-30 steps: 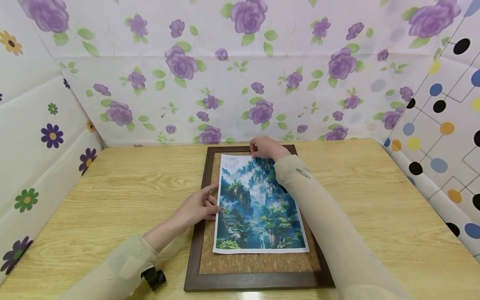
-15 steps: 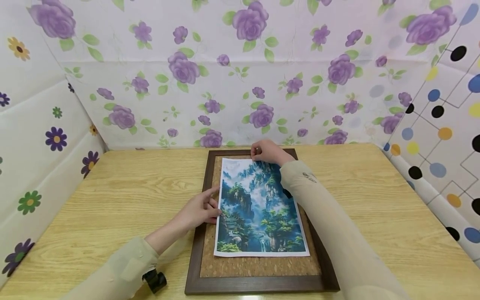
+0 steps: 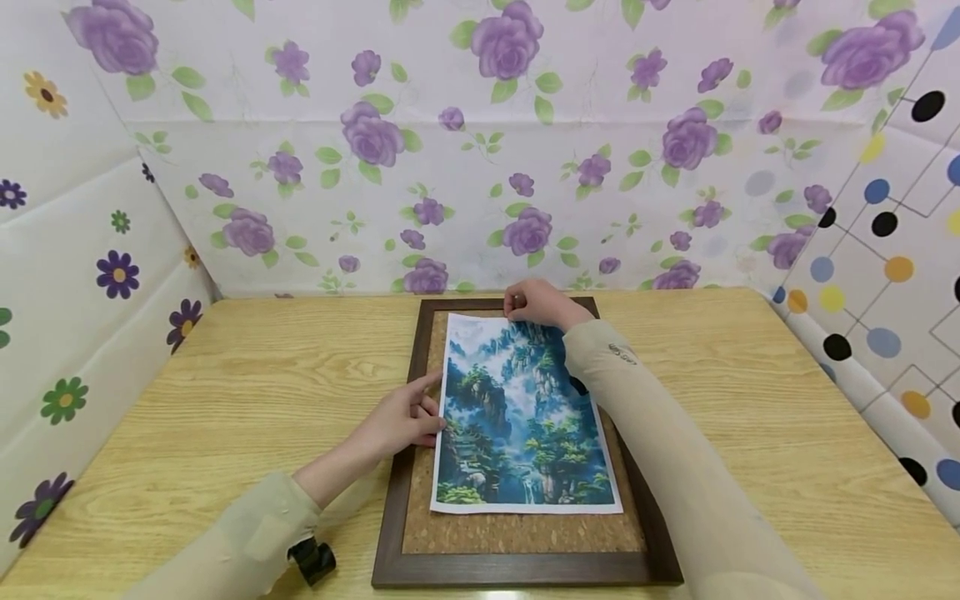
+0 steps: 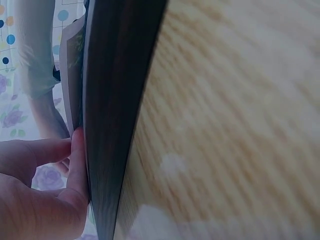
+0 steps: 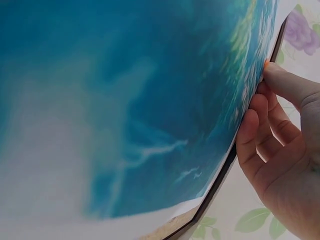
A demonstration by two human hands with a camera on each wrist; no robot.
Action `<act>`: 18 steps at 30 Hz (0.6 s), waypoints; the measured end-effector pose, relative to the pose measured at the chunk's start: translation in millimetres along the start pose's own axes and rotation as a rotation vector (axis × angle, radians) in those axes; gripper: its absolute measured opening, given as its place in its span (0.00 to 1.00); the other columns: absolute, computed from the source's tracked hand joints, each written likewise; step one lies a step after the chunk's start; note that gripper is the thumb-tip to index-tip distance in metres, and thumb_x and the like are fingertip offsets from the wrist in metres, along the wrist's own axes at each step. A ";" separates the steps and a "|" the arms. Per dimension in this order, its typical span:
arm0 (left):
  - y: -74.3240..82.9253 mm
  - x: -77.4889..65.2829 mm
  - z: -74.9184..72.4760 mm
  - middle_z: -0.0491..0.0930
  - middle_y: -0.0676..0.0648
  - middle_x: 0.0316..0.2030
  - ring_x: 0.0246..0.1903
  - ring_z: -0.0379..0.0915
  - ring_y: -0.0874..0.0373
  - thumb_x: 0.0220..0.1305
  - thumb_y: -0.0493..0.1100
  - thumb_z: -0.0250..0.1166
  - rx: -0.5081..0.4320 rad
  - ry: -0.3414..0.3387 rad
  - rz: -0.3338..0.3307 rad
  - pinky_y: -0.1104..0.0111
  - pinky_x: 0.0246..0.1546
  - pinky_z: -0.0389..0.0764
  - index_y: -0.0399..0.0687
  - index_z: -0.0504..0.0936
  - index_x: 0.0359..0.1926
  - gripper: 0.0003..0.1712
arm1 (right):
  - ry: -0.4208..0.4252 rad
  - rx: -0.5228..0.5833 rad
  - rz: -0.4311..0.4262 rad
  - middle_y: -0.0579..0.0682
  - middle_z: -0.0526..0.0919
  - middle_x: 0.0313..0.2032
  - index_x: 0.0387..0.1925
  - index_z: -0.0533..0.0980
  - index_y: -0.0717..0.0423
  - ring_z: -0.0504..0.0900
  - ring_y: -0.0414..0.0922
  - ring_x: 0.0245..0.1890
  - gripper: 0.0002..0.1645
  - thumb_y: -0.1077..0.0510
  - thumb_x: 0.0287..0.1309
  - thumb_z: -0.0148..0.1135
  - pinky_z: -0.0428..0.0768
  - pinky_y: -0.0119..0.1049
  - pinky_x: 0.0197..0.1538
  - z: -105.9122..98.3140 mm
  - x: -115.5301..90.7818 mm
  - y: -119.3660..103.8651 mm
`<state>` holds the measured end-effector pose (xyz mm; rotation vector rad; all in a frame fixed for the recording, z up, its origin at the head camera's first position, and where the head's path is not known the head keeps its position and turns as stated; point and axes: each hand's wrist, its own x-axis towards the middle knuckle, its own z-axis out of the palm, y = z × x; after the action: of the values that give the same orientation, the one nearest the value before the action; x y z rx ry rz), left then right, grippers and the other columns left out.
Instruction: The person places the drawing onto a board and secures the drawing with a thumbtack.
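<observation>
A paper print [image 3: 517, 433] of blue-green mountains and waterfalls lies on a cork board [image 3: 517, 533] with a dark brown frame [image 3: 525, 571]. My left hand [image 3: 401, 417] rests at the print's left side, its index finger stretched out and its thumb touching the paper edge; in the left wrist view its fingertips [image 4: 77, 137] meet beside the frame. At the print's top edge my right hand [image 3: 536, 302] pinches a small orange thing [image 5: 266, 63], mostly hidden by the thumb. Its kind is not clear. Its other fingers [image 5: 247, 122] curl beside the frame's edge.
The framed board lies on a light wood-grain table [image 3: 300, 367]. Behind it rises a floral cloth [image 3: 375, 208], with patterned cloths at left and right. A black strap device [image 3: 311, 558] sits on the left wrist. The right sleeve [image 3: 660, 433] covers part of the frame.
The view has shifted slightly. Both hands and the print keep nearly the same places on the board, and the right hand stays at the top edge.
</observation>
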<state>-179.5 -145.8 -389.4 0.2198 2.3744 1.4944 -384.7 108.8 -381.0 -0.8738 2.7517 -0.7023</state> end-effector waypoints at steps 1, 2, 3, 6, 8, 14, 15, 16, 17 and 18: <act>0.0 0.2 -0.2 0.77 0.42 0.37 0.33 0.79 0.59 0.67 0.32 0.61 0.002 0.001 0.003 0.63 0.36 0.88 0.45 0.54 0.77 0.42 | -0.001 -0.003 0.002 0.51 0.83 0.33 0.34 0.81 0.53 0.74 0.45 0.30 0.05 0.59 0.66 0.62 0.73 0.37 0.40 -0.5 0.0 -0.2; 0.0 0.2 -0.3 0.77 0.42 0.37 0.33 0.79 0.59 0.67 0.32 0.61 0.005 0.001 0.008 0.63 0.36 0.87 0.45 0.53 0.77 0.42 | -0.001 -0.006 0.000 0.51 0.83 0.33 0.34 0.81 0.53 0.73 0.45 0.30 0.05 0.59 0.66 0.62 0.73 0.37 0.40 -0.9 0.3 -0.4; 0.1 0.4 -0.7 0.77 0.42 0.37 0.33 0.79 0.59 0.67 0.33 0.61 0.007 0.000 0.011 0.63 0.36 0.87 0.45 0.53 0.77 0.42 | 0.000 -0.008 -0.001 0.51 0.83 0.33 0.34 0.81 0.53 0.73 0.45 0.30 0.05 0.59 0.66 0.62 0.73 0.37 0.40 -1.2 0.7 -0.5; 0.2 1.4 -2.8 0.77 0.42 0.37 0.33 0.80 0.59 0.67 0.33 0.61 0.009 -0.015 0.020 0.63 0.36 0.88 0.44 0.52 0.78 0.43 | 0.004 -0.014 -0.006 0.51 0.82 0.33 0.34 0.80 0.54 0.72 0.45 0.30 0.05 0.59 0.66 0.62 0.72 0.38 0.39 -1.2 2.4 -1.1; -0.5 2.8 -6.3 0.77 0.41 0.38 0.33 0.80 0.59 0.67 0.33 0.62 0.007 -0.050 0.024 0.63 0.37 0.88 0.44 0.50 0.78 0.44 | 0.010 -0.014 -0.007 0.52 0.82 0.33 0.34 0.80 0.54 0.71 0.45 0.30 0.05 0.59 0.66 0.61 0.72 0.38 0.39 -0.3 3.0 -0.8; -1.8 3.5 -26.8 0.76 0.36 0.46 0.38 0.83 0.53 0.68 0.34 0.61 -0.023 -0.204 0.024 0.60 0.43 0.88 0.43 0.43 0.79 0.48 | 0.011 0.058 0.018 0.53 0.84 0.36 0.38 0.81 0.54 0.76 0.45 0.32 0.07 0.56 0.68 0.60 0.76 0.37 0.40 3.5 0.0 2.7; -1.7 3.4 -30.5 0.76 0.35 0.47 0.38 0.84 0.53 0.68 0.35 0.61 -0.013 -0.214 0.031 0.60 0.43 0.88 0.42 0.44 0.79 0.46 | 0.013 0.074 0.023 0.53 0.84 0.37 0.39 0.81 0.54 0.78 0.45 0.33 0.08 0.56 0.69 0.59 0.77 0.38 0.40 2.6 -2.2 3.0; -1.4 3.3 -34.2 0.76 0.34 0.48 0.39 0.84 0.52 0.69 0.35 0.61 0.012 -0.221 0.049 0.60 0.43 0.88 0.41 0.46 0.78 0.45 | 0.018 0.090 0.027 0.53 0.85 0.38 0.40 0.81 0.54 0.79 0.45 0.34 0.09 0.55 0.70 0.58 0.78 0.38 0.41 1.1 -5.1 3.2; -0.4 2.8 -37.6 0.76 0.34 0.48 0.39 0.84 0.52 0.69 0.35 0.60 0.050 -0.219 0.070 0.61 0.42 0.88 0.39 0.48 0.78 0.43 | 0.025 0.106 0.032 0.53 0.85 0.39 0.42 0.81 0.54 0.79 0.45 0.35 0.10 0.54 0.70 0.57 0.79 0.39 0.42 -0.9 -8.5 3.0; 0.6 2.4 -41.3 0.77 0.35 0.48 0.39 0.83 0.52 0.69 0.36 0.60 0.099 -0.213 0.094 0.62 0.41 0.88 0.37 0.51 0.77 0.41 | 0.037 0.119 0.031 0.53 0.85 0.40 0.43 0.81 0.54 0.80 0.46 0.36 0.11 0.54 0.71 0.56 0.79 0.40 0.42 -3.4 -12.5 2.4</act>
<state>-196.3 -179.9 -372.9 0.4957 2.2951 1.3211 -376.7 119.1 -378.9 -0.7987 2.7162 -0.8751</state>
